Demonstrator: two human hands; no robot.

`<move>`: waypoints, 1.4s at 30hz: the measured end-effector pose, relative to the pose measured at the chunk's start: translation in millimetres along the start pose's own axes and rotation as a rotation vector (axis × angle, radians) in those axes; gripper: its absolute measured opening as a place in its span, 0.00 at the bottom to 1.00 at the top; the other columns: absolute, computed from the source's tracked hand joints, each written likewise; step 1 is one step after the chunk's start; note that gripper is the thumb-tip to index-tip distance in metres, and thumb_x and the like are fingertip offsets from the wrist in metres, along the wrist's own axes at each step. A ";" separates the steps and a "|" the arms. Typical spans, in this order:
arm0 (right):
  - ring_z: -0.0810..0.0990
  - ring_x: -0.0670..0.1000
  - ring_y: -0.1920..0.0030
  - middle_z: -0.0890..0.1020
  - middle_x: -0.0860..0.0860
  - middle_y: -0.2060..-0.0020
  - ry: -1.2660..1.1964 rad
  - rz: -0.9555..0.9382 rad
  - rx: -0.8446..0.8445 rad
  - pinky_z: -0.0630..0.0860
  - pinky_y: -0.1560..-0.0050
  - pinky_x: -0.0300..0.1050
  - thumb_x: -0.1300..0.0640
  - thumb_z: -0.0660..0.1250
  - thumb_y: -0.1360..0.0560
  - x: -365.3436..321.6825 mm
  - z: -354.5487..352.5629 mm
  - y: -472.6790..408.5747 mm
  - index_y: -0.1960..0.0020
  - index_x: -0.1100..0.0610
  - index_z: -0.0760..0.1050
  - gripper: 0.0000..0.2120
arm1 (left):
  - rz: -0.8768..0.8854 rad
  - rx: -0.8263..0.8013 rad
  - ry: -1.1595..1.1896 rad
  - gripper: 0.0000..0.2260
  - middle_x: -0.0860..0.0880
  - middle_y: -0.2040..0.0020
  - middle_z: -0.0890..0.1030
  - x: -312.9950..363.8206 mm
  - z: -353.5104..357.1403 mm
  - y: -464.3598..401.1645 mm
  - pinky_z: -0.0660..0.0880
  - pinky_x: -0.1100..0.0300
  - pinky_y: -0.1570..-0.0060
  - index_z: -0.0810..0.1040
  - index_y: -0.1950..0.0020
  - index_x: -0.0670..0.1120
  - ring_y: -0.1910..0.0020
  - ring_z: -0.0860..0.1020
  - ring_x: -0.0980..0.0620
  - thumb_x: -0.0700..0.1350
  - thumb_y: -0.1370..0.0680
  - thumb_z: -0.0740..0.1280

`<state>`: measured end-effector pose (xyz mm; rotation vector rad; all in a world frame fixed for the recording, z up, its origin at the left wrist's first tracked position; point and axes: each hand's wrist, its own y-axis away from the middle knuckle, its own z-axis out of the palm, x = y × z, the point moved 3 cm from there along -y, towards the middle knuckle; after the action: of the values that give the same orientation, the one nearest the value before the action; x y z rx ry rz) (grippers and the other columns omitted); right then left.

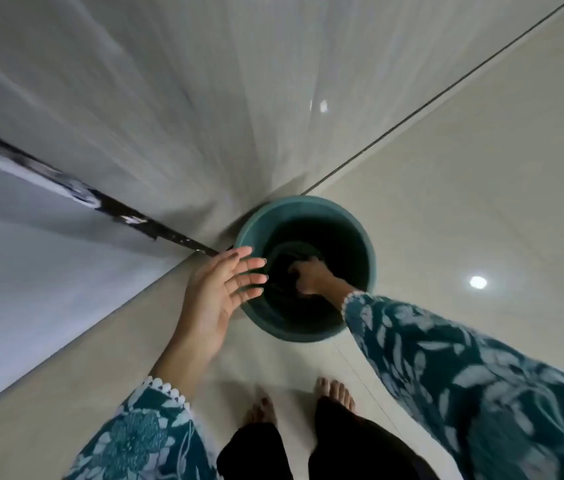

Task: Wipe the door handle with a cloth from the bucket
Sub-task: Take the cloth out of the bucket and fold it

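Observation:
A teal round bucket (360,237) stands on the pale tiled floor against the base of a white door. My right hand (311,277) reaches deep inside it, fingers closed on a dark cloth (282,268) at the bottom. My left hand (220,297) hovers over the bucket's left rim, palm up and fingers spread, holding nothing. The door handle is out of view.
The white door (204,98) rises ahead, with a dark door edge (76,192) and a grey wall (31,271) to the left. My bare feet (334,393) stand on the glossy floor tiles (481,168) just behind the bucket.

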<state>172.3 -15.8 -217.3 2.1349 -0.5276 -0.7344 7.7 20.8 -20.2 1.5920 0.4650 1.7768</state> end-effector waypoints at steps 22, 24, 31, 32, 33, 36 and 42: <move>0.77 0.49 0.49 0.80 0.51 0.47 -0.255 -0.239 0.162 0.67 0.49 0.33 0.56 0.70 0.27 -113.4 -172.1 319.6 0.47 0.56 0.81 0.10 | -0.046 0.066 -0.096 0.09 0.44 0.53 0.82 154.7 10.7 168.2 0.75 0.56 0.59 0.77 0.44 0.39 0.57 0.79 0.47 0.39 0.21 0.61; 0.75 0.45 0.57 0.79 0.50 0.54 -0.349 -0.314 0.220 0.66 0.58 0.25 0.60 0.71 0.29 -141.1 -209.1 391.3 0.52 0.58 0.81 0.06 | -0.063 0.127 -0.154 0.09 0.42 0.47 0.80 186.9 10.1 211.7 0.73 0.57 0.59 0.77 0.43 0.40 0.51 0.77 0.46 0.40 0.22 0.63; 0.78 0.42 0.61 0.77 0.52 0.59 -0.643 -0.696 0.037 0.76 0.55 0.34 0.71 0.68 0.28 -235.6 -270.3 569.7 0.60 0.57 0.77 0.10 | -0.307 -0.049 0.348 0.24 0.42 0.48 0.83 241.2 11.5 347.3 0.74 0.51 0.51 0.79 0.41 0.46 0.49 0.80 0.42 0.62 0.23 0.59; 0.78 0.43 0.60 0.77 0.53 0.58 -0.645 -0.748 0.005 0.76 0.55 0.34 0.71 0.68 0.28 -244.0 -270.0 583.4 0.60 0.58 0.77 0.09 | -0.254 -0.104 0.457 0.27 0.40 0.43 0.81 249.9 5.9 359.7 0.75 0.49 0.49 0.78 0.38 0.45 0.44 0.79 0.41 0.64 0.24 0.57; 0.78 0.45 0.59 0.76 0.54 0.57 -0.638 -0.794 -0.027 0.76 0.54 0.36 0.71 0.68 0.29 -251.7 -267.5 594.8 0.60 0.59 0.78 0.09 | -0.189 -0.142 0.528 0.30 0.39 0.40 0.79 259.6 -1.3 374.6 0.75 0.48 0.46 0.77 0.36 0.43 0.40 0.78 0.40 0.65 0.24 0.56; 0.78 0.48 0.56 0.77 0.53 0.57 -0.565 -0.884 -0.071 0.76 0.51 0.38 0.73 0.69 0.30 -272.5 -257.1 614.9 0.61 0.58 0.78 0.10 | 0.118 -0.056 0.507 0.25 0.38 0.40 0.79 287.5 -34.7 417.4 0.77 0.51 0.47 0.76 0.39 0.38 0.38 0.76 0.41 0.57 0.26 0.67; 0.79 0.48 0.53 0.79 0.48 0.55 -0.424 -0.942 -0.017 0.77 0.52 0.42 0.66 0.70 0.28 -353.5 -221.2 636.1 0.56 0.50 0.75 0.11 | 0.499 0.245 0.234 0.16 0.43 0.54 0.84 307.1 -113.8 506.1 0.78 0.53 0.59 0.80 0.49 0.40 0.54 0.81 0.42 0.38 0.36 0.73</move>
<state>-21.7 -63.9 516.6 2.1611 0.3387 -1.7089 -233.3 -95.3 519.9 1.7863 0.4301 2.3751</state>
